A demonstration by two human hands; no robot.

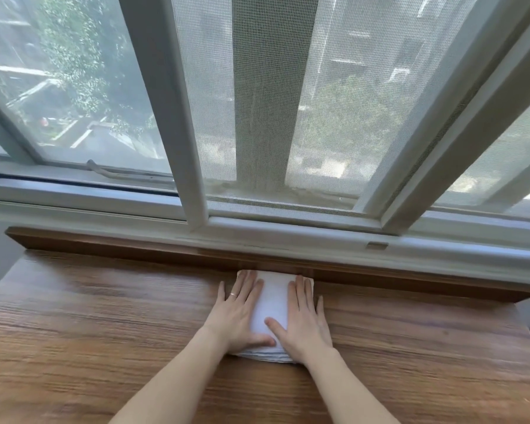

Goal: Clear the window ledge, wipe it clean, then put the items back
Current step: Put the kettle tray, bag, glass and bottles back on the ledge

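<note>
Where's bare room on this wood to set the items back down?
Bare wood runs left of the left hand, and more lies right of the right hand. The middle is taken: both hands press flat on the white cloth against the raised back strip.

Two hands, the left hand (238, 313) and the right hand (303, 319). One folded white cloth (272, 304). One ring (233, 294) on the left hand. One wooden tabletop (104, 316). One wooden ledge (135, 244) along its far edge.
</note>
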